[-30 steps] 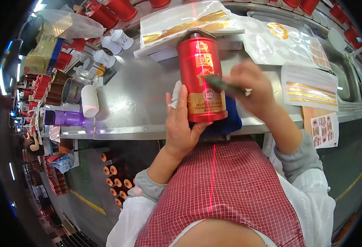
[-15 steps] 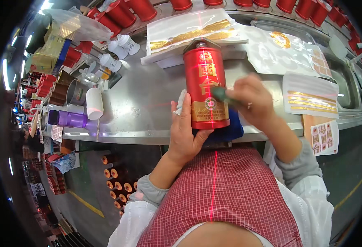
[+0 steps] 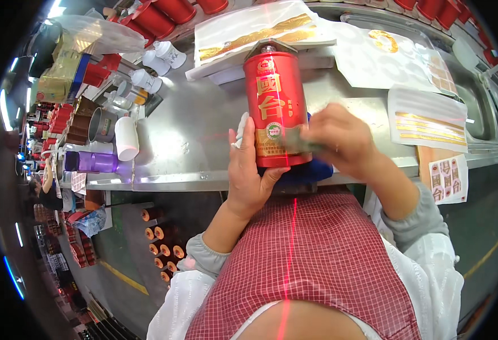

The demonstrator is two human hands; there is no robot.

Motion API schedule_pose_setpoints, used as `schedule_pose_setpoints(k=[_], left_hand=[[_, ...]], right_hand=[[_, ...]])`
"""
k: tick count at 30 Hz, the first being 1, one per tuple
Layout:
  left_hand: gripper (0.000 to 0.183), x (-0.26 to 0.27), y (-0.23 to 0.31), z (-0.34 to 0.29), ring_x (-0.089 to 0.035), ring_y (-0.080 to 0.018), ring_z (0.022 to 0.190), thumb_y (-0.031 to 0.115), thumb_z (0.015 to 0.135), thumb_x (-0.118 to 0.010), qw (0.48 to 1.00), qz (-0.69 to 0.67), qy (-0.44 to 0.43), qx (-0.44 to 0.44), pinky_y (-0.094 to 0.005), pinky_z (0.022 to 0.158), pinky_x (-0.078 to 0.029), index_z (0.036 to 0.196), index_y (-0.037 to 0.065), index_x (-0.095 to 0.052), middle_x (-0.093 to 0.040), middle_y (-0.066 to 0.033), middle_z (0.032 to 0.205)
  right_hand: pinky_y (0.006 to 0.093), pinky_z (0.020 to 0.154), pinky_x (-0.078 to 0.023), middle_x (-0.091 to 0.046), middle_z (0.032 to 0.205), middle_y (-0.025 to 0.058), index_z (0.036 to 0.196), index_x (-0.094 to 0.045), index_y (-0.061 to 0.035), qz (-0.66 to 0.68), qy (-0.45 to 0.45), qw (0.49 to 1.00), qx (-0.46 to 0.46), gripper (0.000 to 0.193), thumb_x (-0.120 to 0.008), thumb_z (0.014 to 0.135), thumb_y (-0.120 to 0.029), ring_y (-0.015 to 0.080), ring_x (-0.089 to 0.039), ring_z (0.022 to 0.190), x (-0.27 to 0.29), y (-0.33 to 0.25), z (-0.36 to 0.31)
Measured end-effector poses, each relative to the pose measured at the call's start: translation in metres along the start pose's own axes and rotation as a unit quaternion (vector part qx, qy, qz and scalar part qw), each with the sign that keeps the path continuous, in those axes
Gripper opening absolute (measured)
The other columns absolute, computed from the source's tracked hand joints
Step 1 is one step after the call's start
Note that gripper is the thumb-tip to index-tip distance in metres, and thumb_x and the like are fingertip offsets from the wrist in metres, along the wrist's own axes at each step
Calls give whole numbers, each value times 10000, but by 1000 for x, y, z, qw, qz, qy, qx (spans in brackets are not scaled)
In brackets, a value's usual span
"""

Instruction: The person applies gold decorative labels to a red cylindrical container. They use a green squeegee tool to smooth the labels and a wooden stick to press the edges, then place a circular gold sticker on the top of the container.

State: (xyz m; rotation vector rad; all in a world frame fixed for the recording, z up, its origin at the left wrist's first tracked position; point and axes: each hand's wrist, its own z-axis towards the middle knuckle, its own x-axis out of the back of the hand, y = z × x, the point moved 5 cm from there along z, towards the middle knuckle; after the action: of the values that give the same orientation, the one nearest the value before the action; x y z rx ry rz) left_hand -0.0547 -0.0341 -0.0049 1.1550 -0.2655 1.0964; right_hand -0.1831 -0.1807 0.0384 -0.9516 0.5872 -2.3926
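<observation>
The steel table (image 3: pixel 203 130) is carrying everything. A red cylindrical bottle (image 3: pixel 276 107) is standing upright at its near edge, on a blue cloth (image 3: pixel 311 173). The left hand (image 3: pixel 249 170) is grasping the bottle's lower side, fingers wrapped. The right hand (image 3: pixel 339 139) is pinching a small dark strip (image 3: pixel 297 144) against the bottle's front. White cups (image 3: pixel 147 79) are lying left; contents unclear.
</observation>
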Motion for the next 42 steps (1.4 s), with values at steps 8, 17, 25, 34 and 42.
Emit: schedule_pose_setpoints(k=[8, 17, 25, 34, 42], left_hand=[[950, 1, 10, 3, -361, -432, 1351, 540, 875, -584, 1000, 18, -7, -11, -617, 1114, -137, 1467, -84, -182, -380, -275, 1437], [931, -2, 4, 2, -427, -359, 1325, 564, 884, -568, 999, 5, 24, -22, -407, 1102, -307, 1465, -79, -227, -393, -257, 1446], [943, -2, 11, 2, -389, -453, 1322, 519, 882, -591, 999, -47, -4, 13, -570, 1124, -177, 1465, -95, -176, -388, -310, 1414], [897, 2, 10, 2, -437, -383, 1313, 507, 879, -615, 999, 24, 20, -20, -407, 1065, -363, 1458, -74, -253, -411, -276, 1425], [898, -2, 6, -2, -489, -346, 1267, 526, 910, -560, 1000, -18, 12, -3, -371, 1030, -395, 1467, -84, -208, -427, -272, 1410]], right_hand=[[339, 711, -477, -626, 854, 85, 878, -662, -63, 139, -96, 986, -8, 174, -757, 744, -118, 272, -590, 825, 2, -17, 2], [366, 726, -479, -609, 834, 81, 912, -669, -62, 78, 10, 994, -75, 167, -731, 760, -92, 279, -589, 822, 8, 17, 6], [341, 752, -487, -612, 816, 70, 911, -655, -66, 40, 56, 990, -120, 177, -746, 762, -99, 269, -609, 826, 14, 36, 7], [371, 691, -463, -604, 817, 95, 901, -658, -60, 71, 4, 996, -56, 140, -710, 772, -79, 284, -583, 803, 3, 3, 1], [340, 701, -472, -606, 829, 89, 893, -648, -43, 151, -64, 986, -34, 167, -728, 758, -101, 272, -589, 803, 1, -14, 0]])
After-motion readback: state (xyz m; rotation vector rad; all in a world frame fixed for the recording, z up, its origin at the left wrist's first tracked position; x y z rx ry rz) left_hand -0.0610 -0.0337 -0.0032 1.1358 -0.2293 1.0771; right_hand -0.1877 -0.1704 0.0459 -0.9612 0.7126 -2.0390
